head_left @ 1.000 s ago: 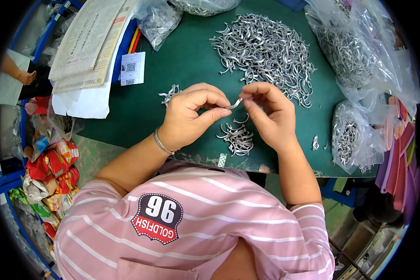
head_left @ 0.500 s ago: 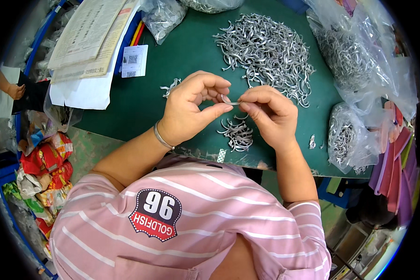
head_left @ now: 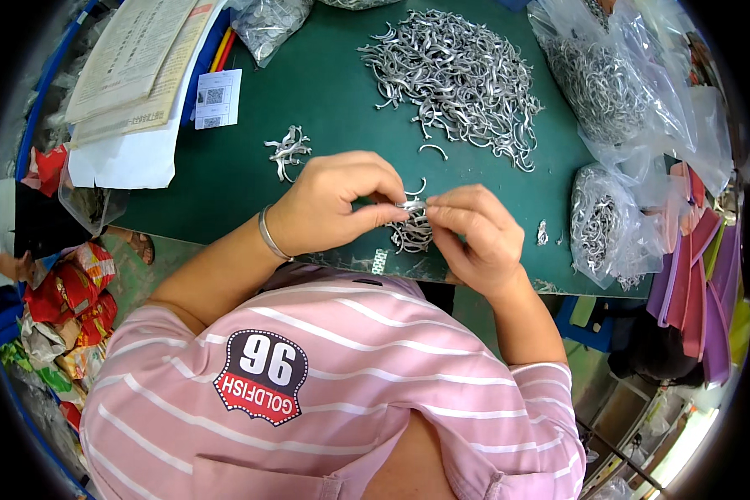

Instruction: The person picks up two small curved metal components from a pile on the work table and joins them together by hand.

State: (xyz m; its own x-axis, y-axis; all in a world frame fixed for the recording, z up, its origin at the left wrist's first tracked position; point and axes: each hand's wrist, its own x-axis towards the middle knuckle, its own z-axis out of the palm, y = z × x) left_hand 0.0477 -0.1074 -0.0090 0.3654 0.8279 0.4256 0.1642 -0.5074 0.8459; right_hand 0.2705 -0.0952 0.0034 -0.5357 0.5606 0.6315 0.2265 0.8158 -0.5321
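Note:
My left hand (head_left: 337,204) and my right hand (head_left: 475,233) meet over the near edge of the green table (head_left: 325,108), fingertips pinched together on a small curved silver metal clip (head_left: 410,204). Directly beneath the hands lies a small heap of the same clips (head_left: 410,235). A big loose pile of silver clips (head_left: 454,75) spreads over the table farther away. A few clips (head_left: 287,150) lie to the left of my left hand. A metal bangle sits on my left wrist.
Clear plastic bags of clips (head_left: 608,75) crowd the right side, one smaller bag (head_left: 604,225) near the edge. Papers (head_left: 133,58) and a white label card (head_left: 217,98) lie at the far left. Colourful wrappers (head_left: 67,300) sit on the floor, left.
Both hands have stayed together over the small heap, the fingers working the clip; the view has shifted slightly so they sit a bit lower in the picture.

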